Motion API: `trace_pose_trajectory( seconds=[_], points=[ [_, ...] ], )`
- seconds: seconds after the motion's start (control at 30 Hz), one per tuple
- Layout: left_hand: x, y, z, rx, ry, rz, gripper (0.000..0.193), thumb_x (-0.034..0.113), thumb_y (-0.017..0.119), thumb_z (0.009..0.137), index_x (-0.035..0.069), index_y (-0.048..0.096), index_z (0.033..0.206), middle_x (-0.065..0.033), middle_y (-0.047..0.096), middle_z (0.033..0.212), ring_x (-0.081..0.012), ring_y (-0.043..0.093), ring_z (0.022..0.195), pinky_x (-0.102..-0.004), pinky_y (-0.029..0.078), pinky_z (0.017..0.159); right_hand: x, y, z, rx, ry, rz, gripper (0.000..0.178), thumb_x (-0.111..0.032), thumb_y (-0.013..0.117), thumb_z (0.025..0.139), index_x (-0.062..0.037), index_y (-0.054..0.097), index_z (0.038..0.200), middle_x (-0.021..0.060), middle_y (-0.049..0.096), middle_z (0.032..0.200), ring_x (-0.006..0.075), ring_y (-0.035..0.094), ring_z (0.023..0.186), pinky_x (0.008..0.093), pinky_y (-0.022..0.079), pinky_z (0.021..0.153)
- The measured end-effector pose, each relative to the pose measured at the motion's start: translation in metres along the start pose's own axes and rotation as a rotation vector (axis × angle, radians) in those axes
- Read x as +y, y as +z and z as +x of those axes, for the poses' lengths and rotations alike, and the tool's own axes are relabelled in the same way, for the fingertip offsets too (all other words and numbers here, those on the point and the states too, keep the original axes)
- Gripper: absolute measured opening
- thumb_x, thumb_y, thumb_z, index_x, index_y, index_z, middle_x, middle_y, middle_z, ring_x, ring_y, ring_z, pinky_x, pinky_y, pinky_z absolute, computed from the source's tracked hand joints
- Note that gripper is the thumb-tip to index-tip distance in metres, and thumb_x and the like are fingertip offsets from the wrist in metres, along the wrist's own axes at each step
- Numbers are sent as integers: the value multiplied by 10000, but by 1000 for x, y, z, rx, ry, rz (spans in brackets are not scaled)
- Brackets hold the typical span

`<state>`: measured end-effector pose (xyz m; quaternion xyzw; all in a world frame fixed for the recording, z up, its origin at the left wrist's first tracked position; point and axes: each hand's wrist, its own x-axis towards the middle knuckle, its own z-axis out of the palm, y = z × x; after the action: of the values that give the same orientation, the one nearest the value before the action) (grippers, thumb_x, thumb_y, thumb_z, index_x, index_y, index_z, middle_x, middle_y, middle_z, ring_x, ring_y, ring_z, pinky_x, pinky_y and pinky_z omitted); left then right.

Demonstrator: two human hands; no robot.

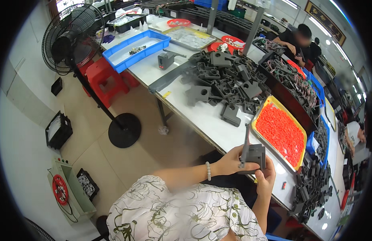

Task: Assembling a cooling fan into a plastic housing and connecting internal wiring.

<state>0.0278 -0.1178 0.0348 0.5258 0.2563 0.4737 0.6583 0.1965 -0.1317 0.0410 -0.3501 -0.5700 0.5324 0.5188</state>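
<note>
Grey plastic bracket (pixel 254 156): held above the white table's (pixel 206 120) near edge, left hand (pixel 230 160) gripping its side and a thin grey rod (pixel 246 144), right hand (pixel 266 178) cupping it beneath, steadied for fitting. Beyond lies a pile of like brackets (pixel 226 80); to its right, a yellow tray of small red parts (pixel 280 132) sits within reach.

A dark, gold-framed oblong sign (pixel 325 17) hangs on the far wall at upper right.

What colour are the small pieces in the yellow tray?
Bright orange-red pieces, filling the yellow tray; seen in the head view.
</note>
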Motion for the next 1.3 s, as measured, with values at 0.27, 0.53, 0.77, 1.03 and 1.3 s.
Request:
trace_pose_trajectory(
  seconds=[0.27, 0.53, 0.77, 1.03, 1.3],
  points=[
    [-11, -19, -1, 176, 112, 273, 556, 226, 734, 701, 33, 454, 1140, -68, 510, 1047, -127, 501, 933, -281, 420, 802, 21, 4, 18, 100, 5, 101, 519, -222, 627, 809, 87, 429, 1176, 141, 532, 1115, 194, 524, 1010, 305, 403, 878],
    [-7, -42, -8, 391, 168, 254, 454, 262, 749, 665, -21, 558, 964, -114, 628, 853, -152, 568, 782, -284, 438, 724, 35, 20, 50, -82, 25, 38, 565, -250, 671, 777, 47, 419, 1186, 97, 530, 1091, 168, 514, 998, 292, 391, 878],
    [15, -55, -22, 345, 97, 563, 501, 358, 752, 647, -29, 575, 910, -160, 597, 762, -197, 579, 673, -300, 452, 626, 27, 16, 67, -321, 49, -121, 487, -136, 670, 763, 42, 458, 1163, 86, 537, 1074, 160, 516, 977, 276, 401, 858],
    [5, -47, -27, 480, 103, 407, 476, 308, 740, 688, -1, 557, 1001, -94, 611, 857, -162, 580, 795, -290, 448, 697, 51, 13, 66, -227, 217, 208, 575, -271, 748, 695, 31, 484, 1107, 70, 552, 1048, 168, 513, 974, 288, 382, 858],
    [8, -38, -48, 529, 211, 507, 396, 225, 755, 674, 6, 564, 943, -18, 516, 613, -67, 439, 541, -224, 393, 504, 54, 9, 62, -353, 208, 142, 515, -206, 726, 720, 21, 456, 1095, 87, 541, 1035, 179, 528, 948, 304, 396, 855]
  ],
)
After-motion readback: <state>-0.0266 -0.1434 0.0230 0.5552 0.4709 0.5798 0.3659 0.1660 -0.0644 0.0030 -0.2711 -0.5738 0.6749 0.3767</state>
